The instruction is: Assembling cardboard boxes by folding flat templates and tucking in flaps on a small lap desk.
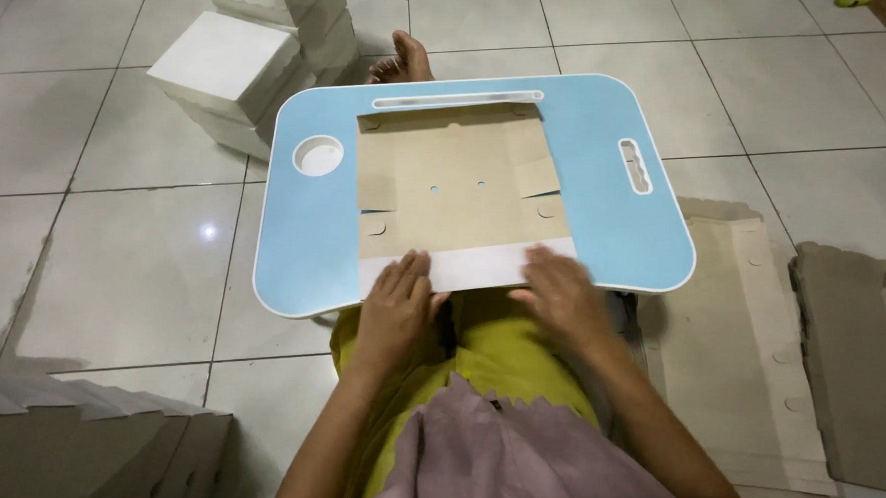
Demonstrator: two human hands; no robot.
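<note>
— Head view, nearest first: what are the hands doing?

— Both lie flat, palms down. The left hand (397, 299) and right hand (556, 289) press on the near edge of a card blank (458, 194); the fingers (411, 270) are stretched out, close together, gripping nothing.

— And the blank itself?

— An unfolded box cut-out, brown on the upward face. Its near flap is turned over, showing a white strip between the hands. It has creases, notched side flaps, semicircular cuts near the corners and two small holes in the middle.

— Where does it lie?

— On a light blue tabletop (303, 235), a lap tray with a white rim, across the person's lap. It sits centred, its far edge just beside the tray's slot (457, 100). A round cup recess (317, 155) is to its left, a handle cut-out (636, 165) to its right.

— Beyond?

— A bare foot (404, 61) past the tray, and folded white boxes (256, 63) stacked on the tiled floor (125, 253). More flat blanks (746, 345) lie on the right.
</note>
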